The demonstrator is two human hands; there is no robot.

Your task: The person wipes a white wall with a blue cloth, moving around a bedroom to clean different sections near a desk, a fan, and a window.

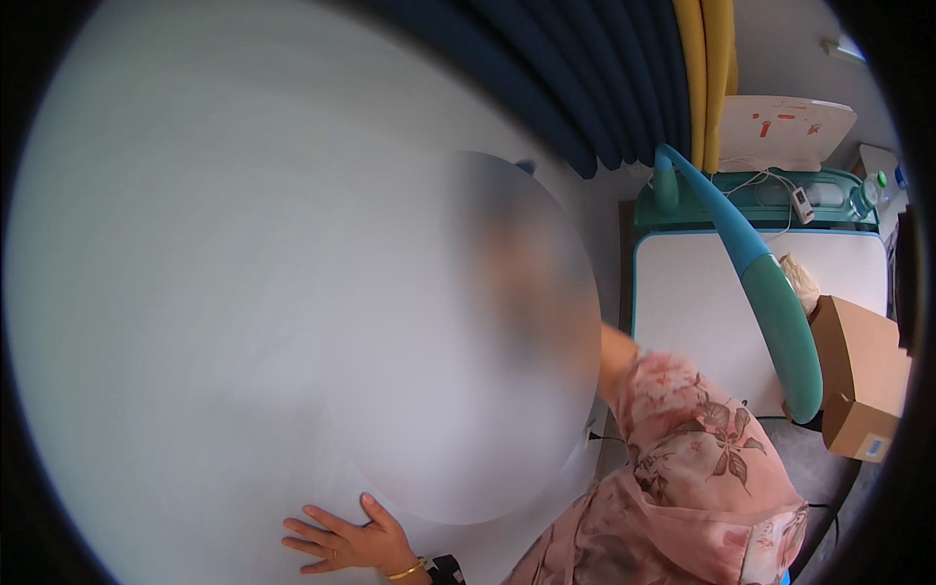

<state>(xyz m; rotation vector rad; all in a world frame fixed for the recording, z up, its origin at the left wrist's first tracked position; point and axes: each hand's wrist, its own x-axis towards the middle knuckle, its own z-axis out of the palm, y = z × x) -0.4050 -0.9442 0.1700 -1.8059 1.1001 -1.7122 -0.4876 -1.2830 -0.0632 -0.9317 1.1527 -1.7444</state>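
My left hand point(349, 542) lies palm down with its fingers spread on a large pale, smooth surface point(175, 292) at the bottom of the view. It has a ring and a gold bracelet, and holds nothing. A big round see-through milky disc shape point(458, 419) fills the middle, its curved right edge sharp. My right arm, in a pink floral sleeve point(702, 439), reaches up and left behind that edge. Past the edge only a blurred skin-toned patch shows, so the fingers of my right hand and anything in them cannot be made out.
Dark blue and yellow curtains point(707, 78) hang at the top. To the right stands a white desk point(682, 292) with a teal shelf, a blue-green lamp arm point(780, 331), cables, bottles and a cardboard box point(858, 351). A black cord point(609, 438) runs beside my right arm.
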